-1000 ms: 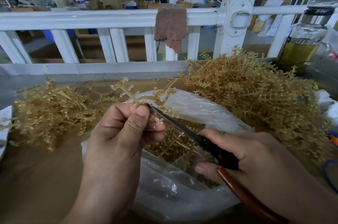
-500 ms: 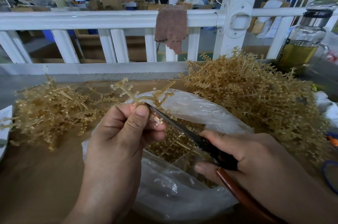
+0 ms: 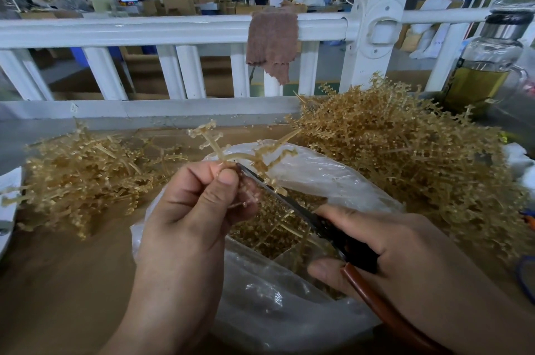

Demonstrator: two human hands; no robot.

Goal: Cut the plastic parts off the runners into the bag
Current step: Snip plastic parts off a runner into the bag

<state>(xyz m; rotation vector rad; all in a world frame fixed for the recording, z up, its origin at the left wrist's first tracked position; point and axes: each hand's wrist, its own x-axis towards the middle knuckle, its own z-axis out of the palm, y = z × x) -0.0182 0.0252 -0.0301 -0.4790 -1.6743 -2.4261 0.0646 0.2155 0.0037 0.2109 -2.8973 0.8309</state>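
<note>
The right hand (image 3: 405, 253) grips the scissors (image 3: 278, 195), whose brown handle is cut off below. The left hand (image 3: 197, 218) pinches a runner (image 3: 215, 149) above the open bag (image 3: 333, 181), its fingers hiding part of the runner. Beyond, a large pile (image 3: 405, 157) and a small pile (image 3: 81, 175) of runners flank the bag.

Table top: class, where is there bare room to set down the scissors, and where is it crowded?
Bare brown table lies near left, between the left pile, the bag and the left hand. The right pile and bottle crowd the right.
</note>
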